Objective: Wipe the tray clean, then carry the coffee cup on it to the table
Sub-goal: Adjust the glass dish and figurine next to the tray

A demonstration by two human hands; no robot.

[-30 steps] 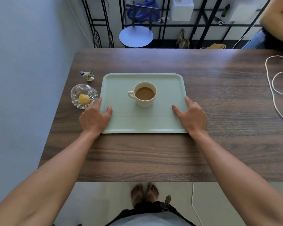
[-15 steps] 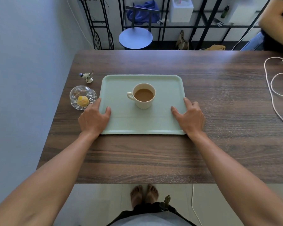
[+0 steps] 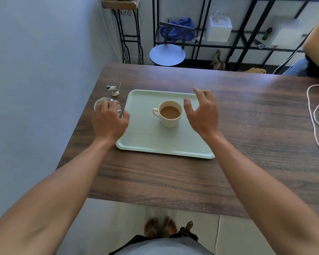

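Pale green tray (image 3: 151,138) flat on worktop (image 3: 247,126), surface clean. Cream coffee cup (image 3: 170,114) at tray centre, full, handle left. Right hand (image 3: 203,113) spread open just right of cup. Left hand (image 3: 109,120) over glass dish (image 3: 101,103) beside tray's left edge, grip unclear. Bird figurine (image 3: 113,88) beyond dish.

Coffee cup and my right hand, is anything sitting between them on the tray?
Nothing visible. The right hand hovers open just right of the cup, with only bare tray in the gap.
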